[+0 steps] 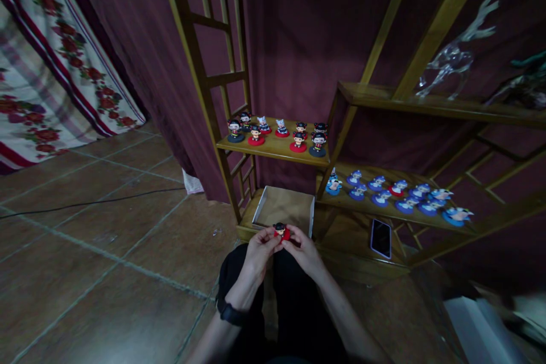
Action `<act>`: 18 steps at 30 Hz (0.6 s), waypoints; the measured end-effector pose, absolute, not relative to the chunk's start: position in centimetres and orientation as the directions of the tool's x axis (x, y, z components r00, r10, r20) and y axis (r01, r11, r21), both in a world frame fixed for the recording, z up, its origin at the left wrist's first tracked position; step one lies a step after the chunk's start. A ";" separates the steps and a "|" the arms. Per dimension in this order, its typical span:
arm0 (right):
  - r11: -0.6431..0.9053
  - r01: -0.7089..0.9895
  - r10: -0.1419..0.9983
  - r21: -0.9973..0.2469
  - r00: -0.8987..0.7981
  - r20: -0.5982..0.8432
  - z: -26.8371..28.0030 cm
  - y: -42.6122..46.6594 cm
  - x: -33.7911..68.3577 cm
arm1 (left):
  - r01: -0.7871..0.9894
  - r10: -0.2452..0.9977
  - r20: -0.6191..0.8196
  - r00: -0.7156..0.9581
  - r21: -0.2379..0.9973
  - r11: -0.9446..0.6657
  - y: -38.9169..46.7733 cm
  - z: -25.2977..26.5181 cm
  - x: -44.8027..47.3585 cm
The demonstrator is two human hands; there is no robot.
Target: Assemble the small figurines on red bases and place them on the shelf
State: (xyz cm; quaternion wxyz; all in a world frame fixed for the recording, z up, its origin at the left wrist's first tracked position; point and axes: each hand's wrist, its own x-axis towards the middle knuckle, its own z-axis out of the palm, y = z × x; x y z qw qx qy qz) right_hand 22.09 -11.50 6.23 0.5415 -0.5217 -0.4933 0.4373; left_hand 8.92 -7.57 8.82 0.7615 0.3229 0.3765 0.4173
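Both hands meet in front of my knees around one small figurine [281, 231] with a black head and a red base. My left hand [260, 251] pinches it from the left, and a black watch sits on that wrist. My right hand [305, 249] grips it from the right. Just beyond them an open cardboard box [284, 207] stands on the lowest board of a wooden shelf unit [273, 151]. Several similar red and dark figurines [298, 141] stand in rows on the shelf above the box.
Several blue figurines [401, 193] line a lower shelf to the right, with a phone [381, 238] lying flat below them. A glass deer [456, 57] stands on the upper right shelf. A dark cable [85, 202] crosses the tiled floor at left.
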 end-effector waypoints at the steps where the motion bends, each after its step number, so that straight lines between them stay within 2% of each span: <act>1: 0.071 0.026 0.989 -0.997 0.128 0.073 6.1 -11.5 22.1 | -0.402 0.887 -0.295 0.355 0.809 0.430 -7.6 8.7 8.9; 18: 0.002 -0.220 0.997 -0.975 0.075 -0.015 6.5 -11.2 21.1 | -0.387 0.918 -0.207 0.338 0.859 0.336 -8.3 8.2 8.2</act>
